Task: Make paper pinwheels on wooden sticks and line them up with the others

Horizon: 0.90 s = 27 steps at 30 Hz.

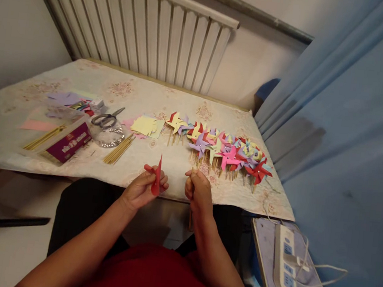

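Pinched in my left hand (142,188) is a red paper pinwheel (157,176), its folded blades turned edge-on. My right hand (200,190) is closed around a thin wooden stick (190,220); the stick's tip pokes out above the thumb and its lower end shows below the fist. A gap separates the two hands at the table's front edge. Beyond my right hand stands a crowd of finished paper pinwheels (231,157) in red, pink, yellow and purple on sticks. A bundle of loose sticks (118,149) lies beyond my left hand.
On the flowered tablecloth (122,88) are yellow paper squares (143,125), scissors (107,118), a round case of pins (110,136) and a plastic box with a purple label (70,142). A power strip (286,263) sits on a side surface at right, near a blue curtain (347,155).
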{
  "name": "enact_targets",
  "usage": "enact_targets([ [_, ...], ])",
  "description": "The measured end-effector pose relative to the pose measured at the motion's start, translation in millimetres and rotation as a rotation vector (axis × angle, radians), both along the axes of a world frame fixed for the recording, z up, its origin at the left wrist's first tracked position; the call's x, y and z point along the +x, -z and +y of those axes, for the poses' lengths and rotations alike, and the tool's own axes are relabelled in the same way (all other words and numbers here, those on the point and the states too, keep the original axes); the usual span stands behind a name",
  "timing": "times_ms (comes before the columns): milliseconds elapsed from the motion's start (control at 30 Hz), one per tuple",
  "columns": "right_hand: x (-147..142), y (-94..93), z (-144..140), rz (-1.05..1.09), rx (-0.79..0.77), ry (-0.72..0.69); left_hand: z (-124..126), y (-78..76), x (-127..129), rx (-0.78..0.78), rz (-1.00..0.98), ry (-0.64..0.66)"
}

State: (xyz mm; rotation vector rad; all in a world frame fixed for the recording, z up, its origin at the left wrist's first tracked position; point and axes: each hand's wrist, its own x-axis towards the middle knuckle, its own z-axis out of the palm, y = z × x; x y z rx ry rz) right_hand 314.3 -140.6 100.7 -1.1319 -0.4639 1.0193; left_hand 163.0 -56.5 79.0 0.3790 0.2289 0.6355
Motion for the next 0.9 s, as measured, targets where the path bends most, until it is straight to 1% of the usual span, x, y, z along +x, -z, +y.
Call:
enact_targets([
  [233,20,2.9,7,-0.012,-0.032,0.028,3,2.2,17,-0.011,0.008,0.015],
  [367,30,5.3,10,-0.011,-0.046,0.001,3,1.1,24,-0.019,0.011,0.015],
  [500,37,9.2,13,-0.032,-0.063,0.020,4,0.0,30,-0.014,0.015,0.017],
  [667,42,12.1,19,-0.035,-0.071,0.019,2,0.4,33,-0.033,0.038,-0.015],
  [900,46,13.8,23,-0.027,-0.059,-0.033,-1,2.1,29,-0.034,0.040,-0.045],
])
